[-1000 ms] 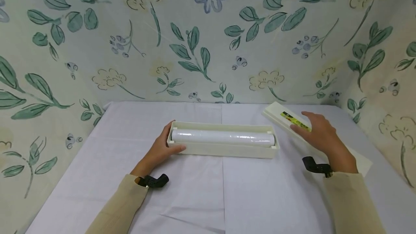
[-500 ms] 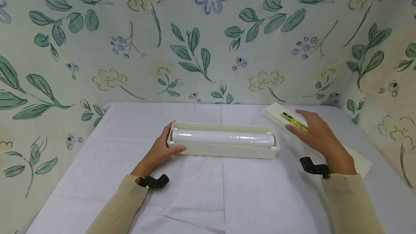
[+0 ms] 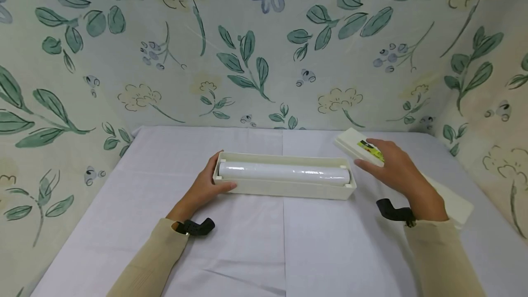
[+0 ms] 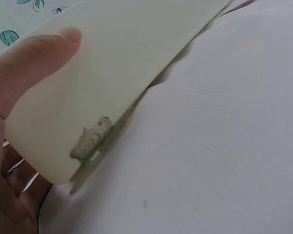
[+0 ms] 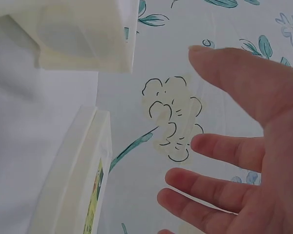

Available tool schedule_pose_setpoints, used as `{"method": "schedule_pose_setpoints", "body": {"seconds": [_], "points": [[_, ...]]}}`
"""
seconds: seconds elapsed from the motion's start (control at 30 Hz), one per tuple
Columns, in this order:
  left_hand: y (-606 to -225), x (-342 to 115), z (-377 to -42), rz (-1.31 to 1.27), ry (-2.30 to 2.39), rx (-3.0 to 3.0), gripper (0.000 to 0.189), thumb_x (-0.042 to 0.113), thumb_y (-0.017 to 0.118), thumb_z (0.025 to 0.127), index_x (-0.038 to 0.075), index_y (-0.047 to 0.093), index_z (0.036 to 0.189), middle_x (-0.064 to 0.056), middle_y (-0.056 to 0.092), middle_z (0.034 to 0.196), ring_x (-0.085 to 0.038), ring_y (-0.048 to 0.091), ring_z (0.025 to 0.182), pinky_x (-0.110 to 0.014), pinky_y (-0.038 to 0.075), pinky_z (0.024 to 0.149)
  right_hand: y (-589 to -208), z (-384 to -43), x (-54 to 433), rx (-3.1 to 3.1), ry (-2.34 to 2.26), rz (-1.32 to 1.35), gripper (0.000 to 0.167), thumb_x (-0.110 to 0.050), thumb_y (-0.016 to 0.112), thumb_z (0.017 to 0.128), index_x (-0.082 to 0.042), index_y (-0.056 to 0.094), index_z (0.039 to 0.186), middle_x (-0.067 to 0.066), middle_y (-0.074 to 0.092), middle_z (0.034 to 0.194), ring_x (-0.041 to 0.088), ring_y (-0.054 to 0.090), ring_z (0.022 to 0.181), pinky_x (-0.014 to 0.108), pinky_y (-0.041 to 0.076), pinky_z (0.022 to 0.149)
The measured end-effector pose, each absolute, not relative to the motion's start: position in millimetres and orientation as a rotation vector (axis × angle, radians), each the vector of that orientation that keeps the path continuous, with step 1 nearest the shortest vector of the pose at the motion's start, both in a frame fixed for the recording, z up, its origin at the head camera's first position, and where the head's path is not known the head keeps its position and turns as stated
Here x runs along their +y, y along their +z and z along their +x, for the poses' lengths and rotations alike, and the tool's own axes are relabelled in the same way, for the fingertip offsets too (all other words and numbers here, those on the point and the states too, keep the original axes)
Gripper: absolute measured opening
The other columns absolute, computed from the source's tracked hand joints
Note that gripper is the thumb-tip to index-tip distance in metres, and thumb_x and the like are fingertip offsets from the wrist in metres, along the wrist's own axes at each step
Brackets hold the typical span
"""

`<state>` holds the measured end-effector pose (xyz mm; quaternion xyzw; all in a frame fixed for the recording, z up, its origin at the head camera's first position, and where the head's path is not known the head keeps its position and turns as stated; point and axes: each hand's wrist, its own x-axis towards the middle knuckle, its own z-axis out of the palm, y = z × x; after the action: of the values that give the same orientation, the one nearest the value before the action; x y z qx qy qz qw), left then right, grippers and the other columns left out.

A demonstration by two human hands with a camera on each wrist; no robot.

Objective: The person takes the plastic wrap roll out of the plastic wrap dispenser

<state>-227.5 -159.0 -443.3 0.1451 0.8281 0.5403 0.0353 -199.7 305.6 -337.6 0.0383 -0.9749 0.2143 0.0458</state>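
A cream plastic box (image 3: 284, 189) lies lengthwise on the table, holding a shiny white roll of plastic wrap (image 3: 284, 173). My left hand (image 3: 206, 184) grips the box's left end, thumb on the front wall and fingers behind. In the left wrist view that thumb (image 4: 44, 56) presses the wall above a grey, scuffed patch. My right hand (image 3: 393, 166) hovers just right of the box, fingers spread and holding nothing. Behind and partly under it in the head view lies the long cream lid (image 3: 451, 198) with a yellow-green label (image 3: 371, 150).
A white cloth (image 3: 243, 237) with creases covers the table. Floral fabric (image 3: 264, 58) hangs behind the table and at both sides. Each wrist bears a black camera mount, the left mount (image 3: 198, 228) and the right mount (image 3: 393, 210).
My right hand has shifted left across the lid, closer to the box's right end. My left hand keeps its hold, and the box and lid stay in place.
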Motion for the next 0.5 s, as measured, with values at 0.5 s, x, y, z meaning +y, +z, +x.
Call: {"method": "schedule_pose_setpoints", "body": {"seconds": [0.5], "points": [[-411, -151, -207, 0.431, 1.634, 2.540, 0.098, 0.023, 0.078, 0.081, 0.014, 0.013, 0.154, -0.013, 0.038, 0.147, -0.033, 0.045, 0.125, -0.053, 0.040, 0.101, -337, -195, 291, -2.984, 0.694, 0.282, 0.085, -0.055, 0.065, 0.086, -0.002, 0.036, 0.146, 0.028, 0.037, 0.144, 0.046, 0.037, 0.127, 0.066, 0.033, 0.098]]}}
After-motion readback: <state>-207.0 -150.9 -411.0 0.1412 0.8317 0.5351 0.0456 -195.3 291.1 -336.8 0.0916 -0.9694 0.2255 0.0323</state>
